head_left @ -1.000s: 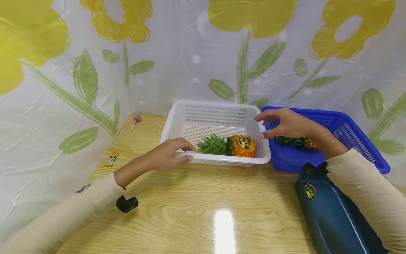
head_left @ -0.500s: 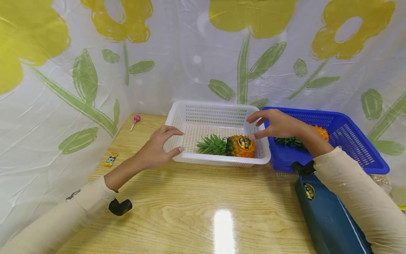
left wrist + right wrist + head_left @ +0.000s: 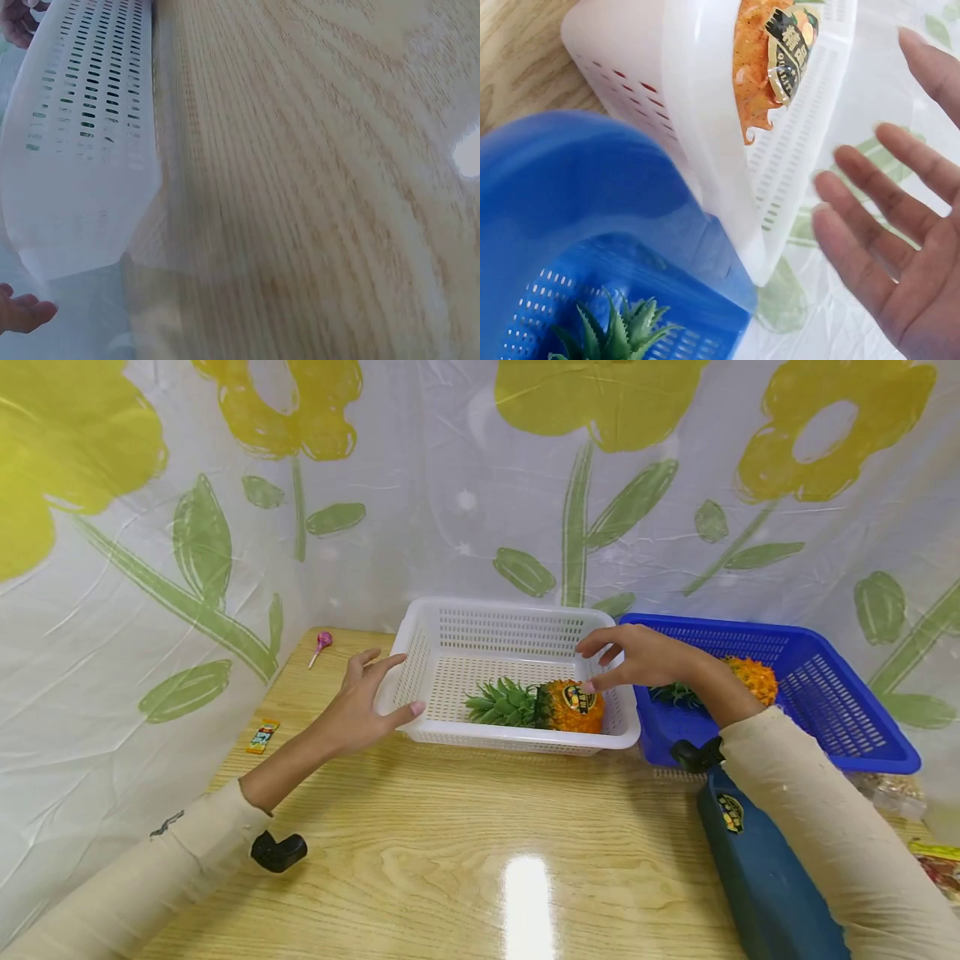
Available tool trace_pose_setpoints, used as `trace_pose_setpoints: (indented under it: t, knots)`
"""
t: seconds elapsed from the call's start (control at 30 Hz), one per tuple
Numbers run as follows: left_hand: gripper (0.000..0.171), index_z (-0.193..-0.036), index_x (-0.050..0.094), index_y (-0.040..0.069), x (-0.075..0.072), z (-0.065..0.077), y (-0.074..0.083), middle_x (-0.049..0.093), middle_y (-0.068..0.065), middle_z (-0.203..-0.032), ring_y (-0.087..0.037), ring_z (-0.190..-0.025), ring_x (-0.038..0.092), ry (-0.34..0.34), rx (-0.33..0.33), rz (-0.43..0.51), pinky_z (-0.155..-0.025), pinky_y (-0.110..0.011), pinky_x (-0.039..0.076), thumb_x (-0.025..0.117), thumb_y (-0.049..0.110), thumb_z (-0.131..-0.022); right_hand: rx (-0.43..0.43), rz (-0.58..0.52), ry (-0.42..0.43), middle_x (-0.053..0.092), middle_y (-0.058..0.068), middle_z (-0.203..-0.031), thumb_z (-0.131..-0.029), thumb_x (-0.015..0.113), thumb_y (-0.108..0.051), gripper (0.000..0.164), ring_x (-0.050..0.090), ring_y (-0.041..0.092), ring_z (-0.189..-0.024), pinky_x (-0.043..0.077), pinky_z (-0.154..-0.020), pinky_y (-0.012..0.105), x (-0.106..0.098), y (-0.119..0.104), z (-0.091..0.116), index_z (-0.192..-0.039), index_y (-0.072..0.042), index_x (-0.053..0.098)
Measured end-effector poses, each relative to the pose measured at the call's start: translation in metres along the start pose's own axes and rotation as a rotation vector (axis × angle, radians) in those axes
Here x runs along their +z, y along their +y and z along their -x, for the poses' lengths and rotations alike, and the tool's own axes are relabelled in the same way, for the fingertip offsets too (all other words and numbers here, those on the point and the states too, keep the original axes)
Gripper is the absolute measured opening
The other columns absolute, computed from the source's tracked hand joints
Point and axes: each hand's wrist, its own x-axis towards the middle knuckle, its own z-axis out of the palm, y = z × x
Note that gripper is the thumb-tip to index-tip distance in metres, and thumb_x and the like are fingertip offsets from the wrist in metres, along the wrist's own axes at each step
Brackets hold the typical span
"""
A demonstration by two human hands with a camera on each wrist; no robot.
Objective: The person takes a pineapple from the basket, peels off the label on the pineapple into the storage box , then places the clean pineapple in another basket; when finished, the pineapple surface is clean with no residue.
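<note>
A white plastic basket (image 3: 498,737) sits at the back of the table. Inside it, at the front right, a small pineapple (image 3: 576,714) with a black label lies on its side, leaves to the left. My left hand (image 3: 360,710) hovers by the basket's left front corner, fingers spread; in the left wrist view its fingertip (image 3: 30,313) shows apart from the wall. Over the basket's right end, above the pineapple, hangs my right hand (image 3: 641,657), fingers loosely extended and holding nothing. Beside it, a blue basket (image 3: 870,710) contains another pineapple (image 3: 753,679), partly hidden by the right arm.
A dark teal plastic container (image 3: 772,868) with a label stands at the right front, partly under the right sleeve. A pink lollipop (image 3: 322,643) and a small yellow wrapped sweet (image 3: 262,737) lie at the left table edge. A flowered curtain (image 3: 420,527) hangs behind.
My left hand has come off the white basket's front rim and shifted left, its fingers spreading. My right hand has moved slightly left and down over the pineapple, uncovering more of the other pineapple.
</note>
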Motion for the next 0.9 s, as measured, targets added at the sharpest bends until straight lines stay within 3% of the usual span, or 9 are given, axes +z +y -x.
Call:
trace_pose_setpoints:
  t: [0.2, 0.43, 0.73, 0.9]
  knots:
    - [0.102, -0.162, 0.014, 0.02, 0.004, -0.002, -0.008, 0.002, -0.026, -0.162, -0.054, -0.139, 0.034, -0.06, -0.05, 0.039, -0.105, -0.07, 0.036, 0.072, 0.057, -0.086, 0.028, 0.008, -0.06, 0.055, 0.015, -0.14, -0.09, 0.074, -0.042, 0.066, 0.055, 0.038, -0.126, 0.052, -0.096, 0.051, 0.002, 0.003, -0.008, -0.145, -0.012, 0.052]
    - [0.108, -0.162, 0.003, 0.009, 0.008, -0.004, -0.012, 0.012, -0.031, -0.157, -0.046, -0.134, 0.035, -0.086, -0.017, 0.138, -0.106, -0.069, 0.035, 0.071, 0.051, -0.088, 0.075, 0.004, -0.118, 0.052, 0.016, -0.145, -0.09, 0.073, -0.045, 0.071, 0.051, 0.04, -0.131, 0.045, -0.103, 0.056, 0.003, 0.0, -0.014, -0.148, -0.013, 0.048]
    - [0.11, -0.161, -0.004, 0.01, 0.008, -0.006, -0.014, 0.014, -0.026, -0.161, -0.046, -0.142, 0.034, -0.132, -0.023, 0.268, -0.113, -0.065, 0.03, 0.073, 0.045, -0.09, 0.124, -0.027, -0.199, 0.044, 0.02, -0.151, -0.09, 0.074, -0.043, 0.075, 0.043, 0.045, -0.138, 0.041, -0.107, 0.059, 0.005, -0.004, -0.025, -0.151, -0.011, 0.043]
    - [0.11, -0.161, -0.004, 0.011, 0.012, -0.008, -0.016, 0.022, -0.025, -0.16, -0.045, -0.14, 0.039, -0.141, 0.022, 0.32, -0.111, -0.063, 0.034, 0.074, 0.041, -0.09, 0.127, -0.051, -0.192, 0.043, 0.02, -0.153, -0.09, 0.075, -0.041, 0.075, 0.043, 0.044, -0.138, 0.042, -0.107, 0.059, 0.005, -0.005, -0.027, -0.151, -0.013, 0.043]
